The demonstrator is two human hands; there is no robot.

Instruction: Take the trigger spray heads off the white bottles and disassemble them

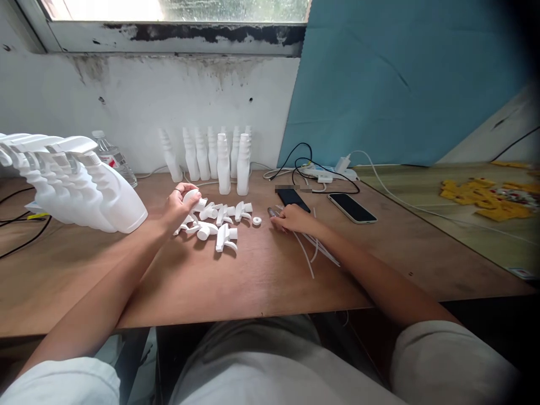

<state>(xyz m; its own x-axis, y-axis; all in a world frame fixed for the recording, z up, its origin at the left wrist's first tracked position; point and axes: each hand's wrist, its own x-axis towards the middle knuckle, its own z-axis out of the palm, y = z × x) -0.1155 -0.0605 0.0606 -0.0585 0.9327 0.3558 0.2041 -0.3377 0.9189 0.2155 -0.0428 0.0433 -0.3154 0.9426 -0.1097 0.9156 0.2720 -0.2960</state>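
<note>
My left hand (180, 202) is closed around a white trigger spray head (192, 197), just above a loose pile of the same parts. Several more trigger spray heads (225, 239) lie on the brown table in front of it. A small white ring (257, 221) sits between my two hands. On the right, my right hand (293, 218) rests low over a bundle of thin white tubes (323, 252), fingers bent and pressed together at their far ends. The fingers partly hide what they pinch.
White bottles (222, 166) stand by the wall. Bottles fitted with spray heads (120, 197) crowd the left, before a clear water bottle (110, 154). Two phones, one dark (292, 197), one pale-edged (352, 207), lie near a power strip (331, 171) with cables. Yellow pieces (485, 194) lie far right.
</note>
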